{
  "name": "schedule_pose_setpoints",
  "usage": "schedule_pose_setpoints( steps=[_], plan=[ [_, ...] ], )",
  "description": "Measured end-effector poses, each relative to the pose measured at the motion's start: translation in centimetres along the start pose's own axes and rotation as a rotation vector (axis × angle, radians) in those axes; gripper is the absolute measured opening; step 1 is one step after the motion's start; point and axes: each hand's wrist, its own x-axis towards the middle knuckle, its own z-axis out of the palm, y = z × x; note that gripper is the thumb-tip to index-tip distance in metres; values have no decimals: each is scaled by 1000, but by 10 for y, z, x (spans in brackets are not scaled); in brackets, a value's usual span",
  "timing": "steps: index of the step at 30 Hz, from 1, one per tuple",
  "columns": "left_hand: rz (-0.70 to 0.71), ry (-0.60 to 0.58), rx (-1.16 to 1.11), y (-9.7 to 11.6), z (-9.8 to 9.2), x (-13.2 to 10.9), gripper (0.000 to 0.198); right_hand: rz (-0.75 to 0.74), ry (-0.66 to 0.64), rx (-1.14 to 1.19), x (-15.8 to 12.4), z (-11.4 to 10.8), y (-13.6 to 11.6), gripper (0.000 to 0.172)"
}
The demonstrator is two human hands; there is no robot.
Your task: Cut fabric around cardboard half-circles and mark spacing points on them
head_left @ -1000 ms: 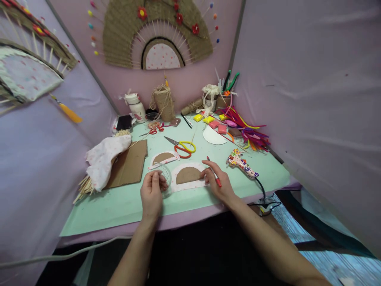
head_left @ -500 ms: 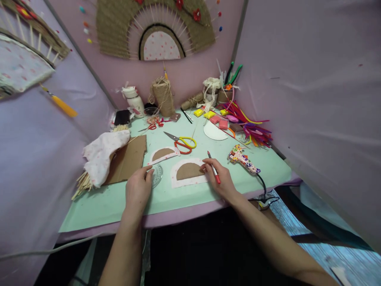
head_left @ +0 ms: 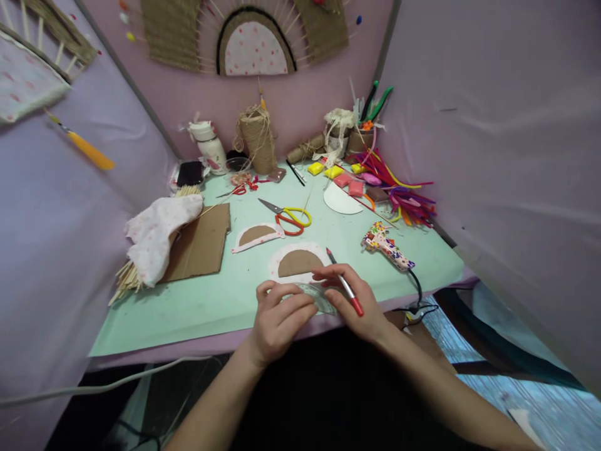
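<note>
My left hand [head_left: 284, 316] grips a clear plastic protractor [head_left: 320, 297] near the table's front edge. At the protractor's other side is my right hand [head_left: 354, 297], its fingertips close to or touching the plastic. A pencil with a red end [head_left: 345, 283] is held in that right hand, pointing up and to the left. Just beyond the hands lies a brown cardboard half-circle [head_left: 300, 263] on a larger piece of white spotted fabric [head_left: 277, 250]. Farther left rests a second cardboard half-circle [head_left: 257, 234], with fabric folded along its straight side.
Scissors with yellow and red handles [head_left: 291, 219] lie open behind the half-circles. A patterned glue gun [head_left: 387, 246] is at the right, its cord over the edge. Cardboard [head_left: 201, 244], sticks [head_left: 126, 282] and spotted cloth [head_left: 162, 232] sit left. Twine [head_left: 257, 141] stands at the back.
My left hand has picked up the protractor from the table and brought it right, in front of the fabric. My right hand has moved slightly nearer me, still with the pencil.
</note>
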Motion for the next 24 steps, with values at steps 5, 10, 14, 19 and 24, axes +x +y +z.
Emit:
schedule_pose_setpoints(
  steps=[5, 10, 14, 19, 24],
  plan=[
    [23, -28, 11, -2, 3, -1, 21, 30, -118, -59, -16, -4, -9, 34],
    [-107, 9, 72, -11, 9, 6, 22, -324, 30, -404, -19, 4, 9, 24],
    [-227, -95, 83, -14, 16, 5, 21, -478, 82, -499, -18, 14, 27, 31],
    [-288, -138, 74, -19, 22, 0, 30, -473, 49, -574, -21, 20, 31, 23],
    [-281, -124, 114, -21, 25, -1, 35, -432, 21, -661, -19, 20, 26, 20]
  ],
)
